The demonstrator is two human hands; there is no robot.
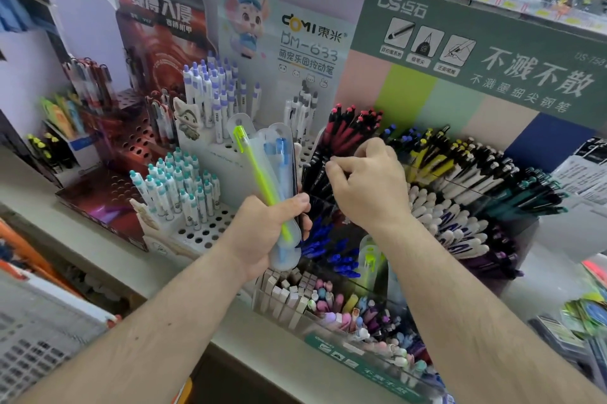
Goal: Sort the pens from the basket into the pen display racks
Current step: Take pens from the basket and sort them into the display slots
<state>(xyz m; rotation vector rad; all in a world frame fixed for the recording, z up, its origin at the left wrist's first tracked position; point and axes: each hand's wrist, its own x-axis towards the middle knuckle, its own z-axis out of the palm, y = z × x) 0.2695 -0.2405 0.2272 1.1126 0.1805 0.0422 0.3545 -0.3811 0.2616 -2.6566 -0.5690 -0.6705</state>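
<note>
Forearms: both are stretched from the bottom edge toward the tiered pen rack (427, 367), whose front tray is packed with pastel pens.
Basket: a grey mesh corner (29, 338) is seen at lower left, well apart from both hands.
Left hand (266, 233): a bundle of packaged pens (269, 170) is clasped upright, a lime-green one at the front, blue ones behind in frosted sleeves.
Right hand (368, 183): fingers are curled down among the black pens (315, 173) in the rack's upper left compartment; one seems to be pinched, though the fingertips are partly hidden.
Pen relative to grip: the bundle is held by its lower part, most of its length standing free above the fist, just beside the right hand.
Risk: the bundle may be fanned out and a sleeve dropped onto the blue pens (328, 249) below if the fist is loosened while attention is given to the right.
Second risk: neighbouring black pens may be dislodged or mixed, since the compartment is crowded.
</note>
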